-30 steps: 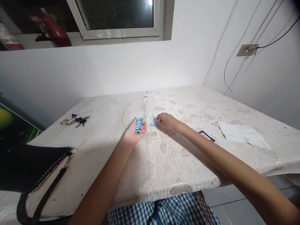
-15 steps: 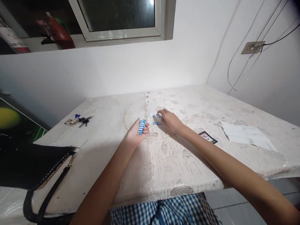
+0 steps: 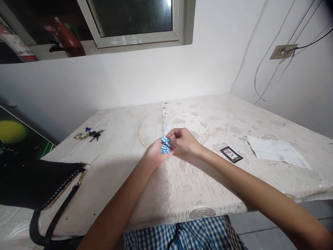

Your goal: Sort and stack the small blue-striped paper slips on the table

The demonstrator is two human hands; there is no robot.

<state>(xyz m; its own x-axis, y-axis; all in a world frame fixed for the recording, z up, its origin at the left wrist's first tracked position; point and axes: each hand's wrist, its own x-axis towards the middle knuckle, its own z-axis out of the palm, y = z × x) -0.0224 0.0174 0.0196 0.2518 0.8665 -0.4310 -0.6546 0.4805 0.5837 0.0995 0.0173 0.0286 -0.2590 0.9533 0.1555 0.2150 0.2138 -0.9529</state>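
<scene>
Several small flat white pieces with blue edges point(image 3: 164, 150) lie in the palm of my left hand point(image 3: 156, 152), which is cupped around them above the middle of the table. My right hand point(image 3: 184, 140) meets it from the right, fingers pinched on another blue-edged white piece point(image 3: 165, 140) over the pile. The right fingertips partly hide the pieces and the left fingers. Just beyond the hands, a small pale square point(image 3: 168, 127) lies on the patterned table cover point(image 3: 187, 187).
A black-framed card point(image 3: 231, 154) and a white cloth or paper point(image 3: 278, 152) lie to the right. Keys point(image 3: 96, 134) and a small blue item point(image 3: 87, 129) are on the left, with a black bag point(image 3: 39, 184) nearer me. Behind stands a wall with a window point(image 3: 130, 21).
My right hand has come left and down to my left hand, bringing blue-edged pieces. The piece that lay on the table beside it is gone from there. My left hand has shifted slightly right.
</scene>
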